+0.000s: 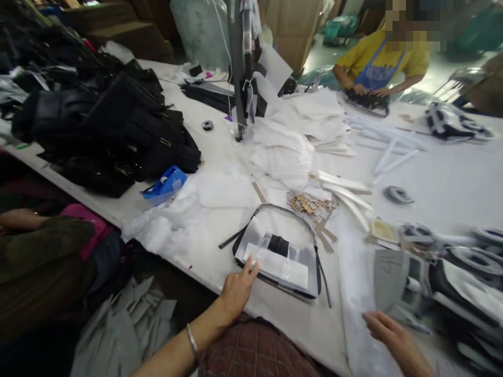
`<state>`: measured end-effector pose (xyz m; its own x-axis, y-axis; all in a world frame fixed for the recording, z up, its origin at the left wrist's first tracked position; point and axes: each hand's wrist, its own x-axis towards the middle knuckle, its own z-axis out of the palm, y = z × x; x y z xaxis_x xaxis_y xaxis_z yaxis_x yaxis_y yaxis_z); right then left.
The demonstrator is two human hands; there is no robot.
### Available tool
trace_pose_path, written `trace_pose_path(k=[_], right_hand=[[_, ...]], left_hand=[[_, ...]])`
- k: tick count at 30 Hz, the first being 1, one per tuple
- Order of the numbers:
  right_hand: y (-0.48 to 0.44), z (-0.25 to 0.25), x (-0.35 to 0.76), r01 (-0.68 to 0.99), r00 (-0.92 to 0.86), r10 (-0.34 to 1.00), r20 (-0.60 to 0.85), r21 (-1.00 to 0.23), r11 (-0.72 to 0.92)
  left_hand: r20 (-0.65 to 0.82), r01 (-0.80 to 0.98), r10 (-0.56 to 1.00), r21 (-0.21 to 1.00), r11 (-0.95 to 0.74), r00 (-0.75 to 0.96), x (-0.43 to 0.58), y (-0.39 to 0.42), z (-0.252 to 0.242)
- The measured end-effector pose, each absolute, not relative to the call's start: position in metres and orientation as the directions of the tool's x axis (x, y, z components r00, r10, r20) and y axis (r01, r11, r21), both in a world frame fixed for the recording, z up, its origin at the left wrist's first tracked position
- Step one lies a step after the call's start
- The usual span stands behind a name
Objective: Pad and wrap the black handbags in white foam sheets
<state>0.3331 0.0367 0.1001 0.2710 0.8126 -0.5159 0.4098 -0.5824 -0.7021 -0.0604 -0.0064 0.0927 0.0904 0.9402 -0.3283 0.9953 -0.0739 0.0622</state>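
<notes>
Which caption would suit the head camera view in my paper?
Left hand on a grey, black-edged bag, right hand apart, at a cluttered white worktable.

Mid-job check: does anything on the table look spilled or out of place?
Mostly ordinary clutter, but small tan pieces lie in a loose, scattered-looking heap beyond the grey bag, and crumpled white wrapping bunches at the near edge of the table. I see no damage.

- The left hand (238, 288) touches the grey bag (313, 272).
- The right hand (393, 335) is near the plastic sheet (351, 283).
- Black bags (118, 123) lie at the table's (456, 183) left side.
</notes>
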Motion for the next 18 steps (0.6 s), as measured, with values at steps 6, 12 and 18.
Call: trace_pose_path(k=[6,12,18], right_hand=[[0.113,0.139,0.147,0.582,-0.568,0.647,-0.51,-0.804,-0.123],[0.144,0.119,0.053,0.707,-0.707,0.453,-0.544,-0.564,0.427],[0.16,0.087,0.016,0.699,-0.665,0.442,-0.602,-0.292,0.653]], left_hand=[[-0.281,0.992,0.957,0.124,-0.035,0.069,-0.062,-0.011,0.089],[-0.264,0.99,0.961,0.136,-0.042,0.077,-0.062,-0.015,0.089],[-0.269,0.981,0.961,0.194,-0.017,0.07,-0.061,-0.017,0.078]])
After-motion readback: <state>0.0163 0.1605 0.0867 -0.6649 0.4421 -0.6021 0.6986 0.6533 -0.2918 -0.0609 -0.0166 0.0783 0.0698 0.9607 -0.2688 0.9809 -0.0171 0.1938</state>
